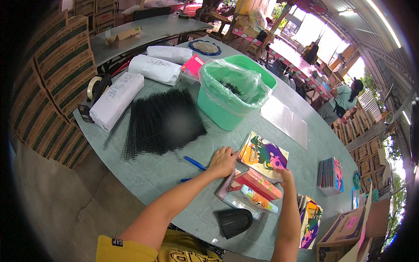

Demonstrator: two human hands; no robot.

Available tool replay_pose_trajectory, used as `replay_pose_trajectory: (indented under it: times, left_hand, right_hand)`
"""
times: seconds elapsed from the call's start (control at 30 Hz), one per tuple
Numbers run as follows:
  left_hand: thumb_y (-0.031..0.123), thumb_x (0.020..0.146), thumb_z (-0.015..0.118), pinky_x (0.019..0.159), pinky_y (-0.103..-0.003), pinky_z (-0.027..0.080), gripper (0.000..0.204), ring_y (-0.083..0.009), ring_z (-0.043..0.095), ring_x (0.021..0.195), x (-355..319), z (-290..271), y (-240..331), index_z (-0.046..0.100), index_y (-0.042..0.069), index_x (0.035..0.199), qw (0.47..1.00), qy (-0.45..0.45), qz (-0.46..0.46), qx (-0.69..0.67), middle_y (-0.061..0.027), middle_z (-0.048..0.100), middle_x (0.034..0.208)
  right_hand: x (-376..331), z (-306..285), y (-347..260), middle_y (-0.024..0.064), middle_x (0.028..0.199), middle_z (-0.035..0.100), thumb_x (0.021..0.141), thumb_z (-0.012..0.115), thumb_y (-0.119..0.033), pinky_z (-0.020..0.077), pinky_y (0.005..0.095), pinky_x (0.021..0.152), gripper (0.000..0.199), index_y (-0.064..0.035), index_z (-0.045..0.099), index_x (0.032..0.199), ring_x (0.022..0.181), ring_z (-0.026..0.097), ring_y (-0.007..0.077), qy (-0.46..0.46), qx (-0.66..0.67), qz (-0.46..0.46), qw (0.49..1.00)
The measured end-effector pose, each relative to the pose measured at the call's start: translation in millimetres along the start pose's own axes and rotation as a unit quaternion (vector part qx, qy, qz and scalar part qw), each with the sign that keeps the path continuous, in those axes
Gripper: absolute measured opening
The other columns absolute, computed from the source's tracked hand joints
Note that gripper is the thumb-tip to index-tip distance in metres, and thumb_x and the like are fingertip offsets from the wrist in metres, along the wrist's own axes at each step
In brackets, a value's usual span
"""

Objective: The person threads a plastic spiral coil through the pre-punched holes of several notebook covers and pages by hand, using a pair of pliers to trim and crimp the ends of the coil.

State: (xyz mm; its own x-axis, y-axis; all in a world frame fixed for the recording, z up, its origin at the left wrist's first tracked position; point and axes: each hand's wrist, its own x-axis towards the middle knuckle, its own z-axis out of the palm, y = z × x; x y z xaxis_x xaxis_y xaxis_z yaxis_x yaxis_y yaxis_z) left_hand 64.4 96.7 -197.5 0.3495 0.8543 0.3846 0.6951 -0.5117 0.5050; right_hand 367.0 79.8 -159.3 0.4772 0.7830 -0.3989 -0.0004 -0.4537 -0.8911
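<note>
A stack of notebook covers or pages (263,155) with colorful printed artwork lies on the table in front of me. My left hand (224,161) is at its left edge, fingers bent and thumb against the corner. On the lower right corner, my right hand (284,175) grips the stack. Blue tool handles (195,163) stick out beside my left wrist; the rest of that tool is hidden. Between my forearms lie a red wrapped box (257,183), a small packet with an orange print (257,200) and a black curved block (235,222).
Black spiral binding coils (163,124) spread at the left, near white wrapped rolls (155,70). A green bin (222,111) with a plastic liner stands behind. Stacked spiral notebooks (330,176) and a cardboard box (345,229) are at the right. A person (342,102) stands beyond the table.
</note>
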Motion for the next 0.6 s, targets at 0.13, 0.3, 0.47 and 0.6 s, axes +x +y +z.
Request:
replay_pose_trajectory:
  times: [0.13, 0.3, 0.47, 0.6]
  left_hand:
    - [0.016, 0.081, 0.054, 0.081, -0.038, 0.039, 0.036, -0.0254, 0.048, 0.094, -1.7, -4.3, 3.9, 0.061, 0.018, 0.117, 1.0, 0.009, 0.01, 0.0, -0.0075, 0.051, 0.095]
    - [0.016, 0.081, 0.055, 0.082, -0.038, 0.039, 0.037, -0.0258, 0.047, 0.094, -1.4, -8.8, 5.6, 0.06, 0.018, 0.118, 0.999, -0.026, 0.041, -0.004, -0.0076, 0.05, 0.095]
    - [0.02, 0.082, 0.057, 0.082, -0.039, 0.043, 0.031, -0.027, 0.052, 0.097, 2.5, 0.0, -0.9, 0.063, 0.013, 0.112, 0.998, 0.022, 0.006, -0.051, -0.0104, 0.054, 0.103]
    - [0.035, 0.086, 0.059, 0.074, -0.033, 0.048, 0.044, -0.0194, 0.058, 0.093, 49.3, -42.6, 26.3, 0.055, 0.006, 0.119, 0.905, -0.171, -0.112, -0.374, -0.0091, 0.061, 0.108]
  right_hand:
    - [6.7, -23.0, 17.7, 0.0136, 0.097, 0.063, 0.074, 0.067, -0.003, 0.0533, 0.0428, 0.07, 0.036, 0.0063, 0.056, 0.107, 0.081, 0.065, 0.0287, -0.034, 0.05, 0.014, 0.998]
    - [1.8, -50.8, 23.5, 0.0117, 0.091, 0.065, 0.07, 0.066, 0.002, 0.0521, 0.0363, 0.069, 0.03, 0.0049, 0.06, 0.099, 0.079, 0.064, 0.0232, -0.041, 0.1, 0.043, 0.993]
    - [-39.1, -48.5, -16.2, 0.0087, 0.084, 0.065, 0.072, 0.063, 0.002, 0.0509, 0.0315, 0.068, 0.021, 0.0018, 0.063, 0.093, 0.074, 0.063, 0.021, 0.021, 0.04, -0.105, 0.993]
    - [-114.2, -25.8, -91.9, 0.0082, 0.082, 0.065, 0.073, 0.068, -0.005, 0.0478, 0.0312, 0.06, 0.023, 0.0036, 0.062, 0.093, 0.066, 0.06, 0.0186, 0.112, -0.09, -0.404, 0.903]
